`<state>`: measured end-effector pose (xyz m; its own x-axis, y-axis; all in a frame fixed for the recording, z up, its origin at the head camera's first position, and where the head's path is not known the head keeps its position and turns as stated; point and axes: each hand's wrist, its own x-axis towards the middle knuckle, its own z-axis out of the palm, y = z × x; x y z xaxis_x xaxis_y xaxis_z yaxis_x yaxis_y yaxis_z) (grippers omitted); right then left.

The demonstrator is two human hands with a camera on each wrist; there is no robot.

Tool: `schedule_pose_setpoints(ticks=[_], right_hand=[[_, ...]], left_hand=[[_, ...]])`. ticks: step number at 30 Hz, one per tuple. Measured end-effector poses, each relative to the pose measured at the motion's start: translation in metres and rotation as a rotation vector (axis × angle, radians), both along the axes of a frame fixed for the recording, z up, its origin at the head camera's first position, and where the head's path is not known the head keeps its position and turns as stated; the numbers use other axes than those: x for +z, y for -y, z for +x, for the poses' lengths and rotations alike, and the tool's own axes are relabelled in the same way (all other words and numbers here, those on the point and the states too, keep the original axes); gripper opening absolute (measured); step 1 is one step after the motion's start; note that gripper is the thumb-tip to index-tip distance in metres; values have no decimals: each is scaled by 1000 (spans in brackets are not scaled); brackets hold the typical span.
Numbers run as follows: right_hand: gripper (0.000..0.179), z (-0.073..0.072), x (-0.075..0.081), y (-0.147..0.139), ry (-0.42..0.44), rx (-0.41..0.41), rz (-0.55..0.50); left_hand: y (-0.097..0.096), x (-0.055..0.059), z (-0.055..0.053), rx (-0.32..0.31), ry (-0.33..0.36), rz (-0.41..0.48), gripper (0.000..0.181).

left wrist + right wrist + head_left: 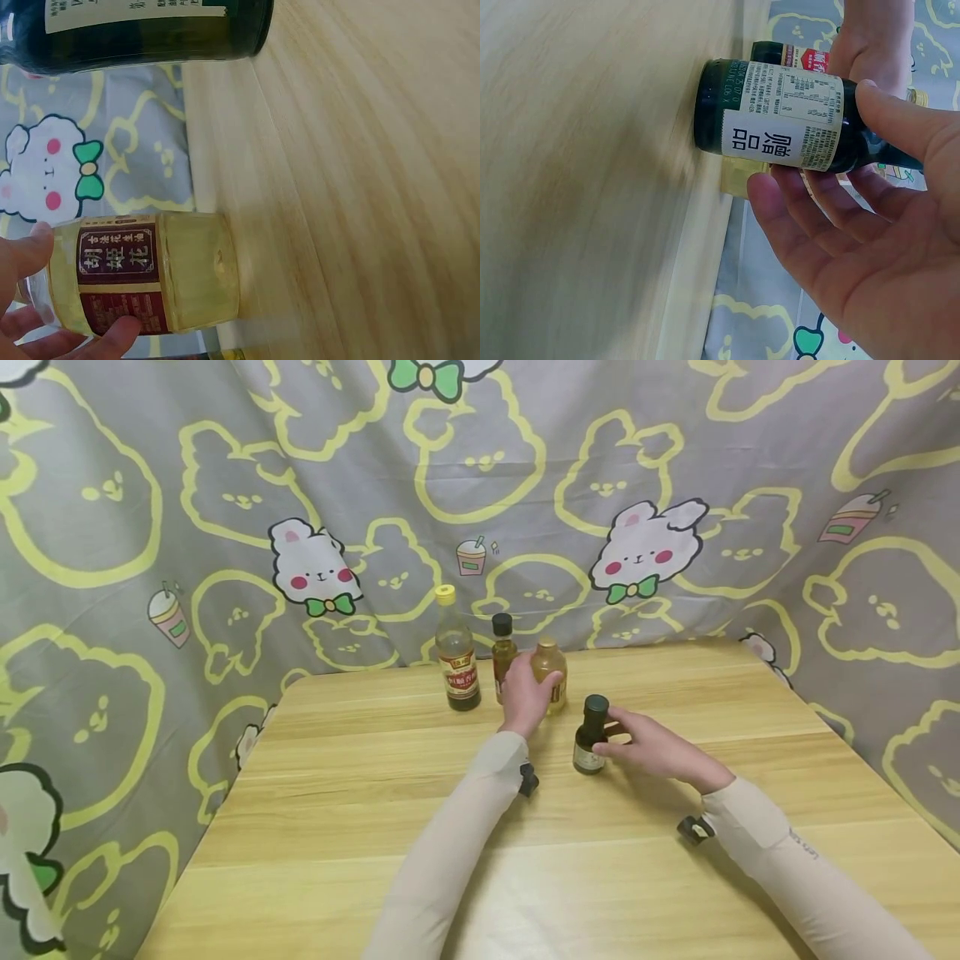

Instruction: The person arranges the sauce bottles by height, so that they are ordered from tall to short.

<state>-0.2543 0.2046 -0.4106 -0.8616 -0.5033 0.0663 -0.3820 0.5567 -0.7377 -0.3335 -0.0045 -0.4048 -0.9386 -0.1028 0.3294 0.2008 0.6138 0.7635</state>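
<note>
While the yellow-capped bottle [460,664] stands leftmost on the desk [337,793], the left hand [527,693] partly hides the black-capped bottle [503,650] beside it. A patterned cloth [360,468] hangs behind. Stretched forward, the left hand grips the oil bottle [199,270]; the right hand [652,743], angled inward, holds the dark bottle [784,112], nearer the person, between thumb and fingers.

The left grip [46,345] holds a maroon-labelled yellowish bottle [199,270] upright at the desk [360,187], apart from a dark green bottle [135,45].
</note>
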Motion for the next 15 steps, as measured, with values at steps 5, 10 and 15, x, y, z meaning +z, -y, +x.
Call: schedule_pose_setpoints(ticks=[5,10,15], right_hand=[[54,0,-1,1,-14,-4,1],[57,1,0,1,-11,-14,4],[56,2,1,2,-11,-12,7]], left_hand=[[-5,0,-3,17,3,6,55],[-9,0,-6,24,7,19,55],[-11,-1,-10,31,7,31,53]])
